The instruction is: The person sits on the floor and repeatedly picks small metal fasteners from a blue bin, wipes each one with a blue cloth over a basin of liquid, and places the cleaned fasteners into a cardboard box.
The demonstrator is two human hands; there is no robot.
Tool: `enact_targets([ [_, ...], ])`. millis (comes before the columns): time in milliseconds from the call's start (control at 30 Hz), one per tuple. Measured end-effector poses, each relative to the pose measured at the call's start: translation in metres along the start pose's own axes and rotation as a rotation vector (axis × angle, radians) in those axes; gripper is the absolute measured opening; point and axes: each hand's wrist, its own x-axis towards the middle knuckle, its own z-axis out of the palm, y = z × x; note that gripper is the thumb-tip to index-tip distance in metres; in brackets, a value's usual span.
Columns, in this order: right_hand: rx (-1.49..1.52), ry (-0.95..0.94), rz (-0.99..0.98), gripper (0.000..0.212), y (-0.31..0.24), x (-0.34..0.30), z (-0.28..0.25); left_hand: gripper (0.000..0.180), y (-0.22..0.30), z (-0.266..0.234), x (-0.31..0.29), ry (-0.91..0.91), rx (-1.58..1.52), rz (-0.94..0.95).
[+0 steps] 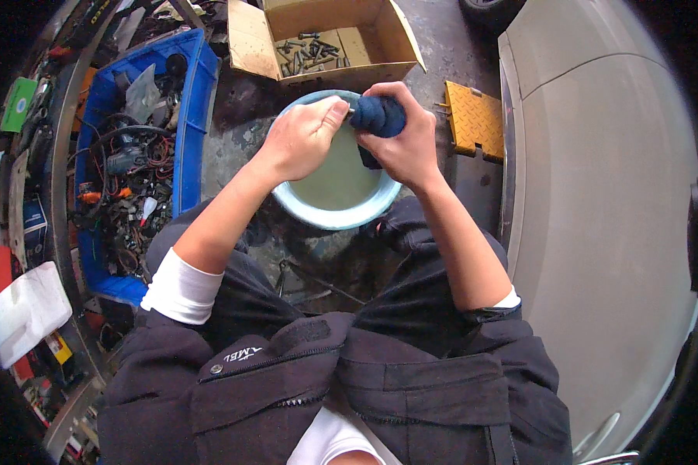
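You hold a slim grey metal shank (351, 111) between your hands, above the far right edge of a round, pale blue basin (333, 222). The fingers of your left hand (306, 139) pinch it, thumb uppermost; those of your right hand (412, 143) curl around a dark blue, bunched bundle (381, 116), apparently cloth, that meets its other end. Little bare metal shows, so what lies inside either grip you cannot tell from here. Were the shank wet or greasy, a hard twist could spin it out of that pinch, and it would probably drop into the cloudy greenish liquid (333, 186) and be hard to spot. A slack fold of the bundle could also slip and bare the metal against your palm. Just past the basin's far edge, the open brown cardboard box (318, 17) holds loose dark bolts (314, 56); an overreaching hand might knock its near wall. Your right leg in dark trousers (419, 267), near the basin's near edge, could jolt it and slop liquid onto the dark grey floor (236, 139).
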Motion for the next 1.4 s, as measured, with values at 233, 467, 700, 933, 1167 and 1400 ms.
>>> enact_targets([
  [233,-0.021,-0.002,-0.117,0.049,-0.006,0.007,-0.004,0.046,-0.017,-0.006,0.008,-0.099,-0.266,-0.137],
  [467,0.347,-0.047,0.270,0.050,0.006,0.006,-0.004,0.029,-0.003,-0.002,0.005,0.092,0.129,0.265],
  [700,-0.201,-0.115,-0.107,0.054,-0.001,0.009,-0.011,0.041,-0.004,0.001,0.006,0.031,-0.111,-0.008],
  [933,-0.248,-0.047,0.045,0.057,0.010,0.010,-0.020,0.034,-0.022,-0.012,0.019,0.132,-0.333,-0.001],
  [1167,-0.097,-0.018,0.070,0.059,0.006,0.006,-0.003,0.037,-0.003,-0.005,0.007,0.035,-0.328,0.083],
  [1400,-0.328,-0.238,-0.076,0.064,0.001,0.004,-0.007,0.040,-0.009,-0.001,0.010,0.200,-0.350,0.150],
])
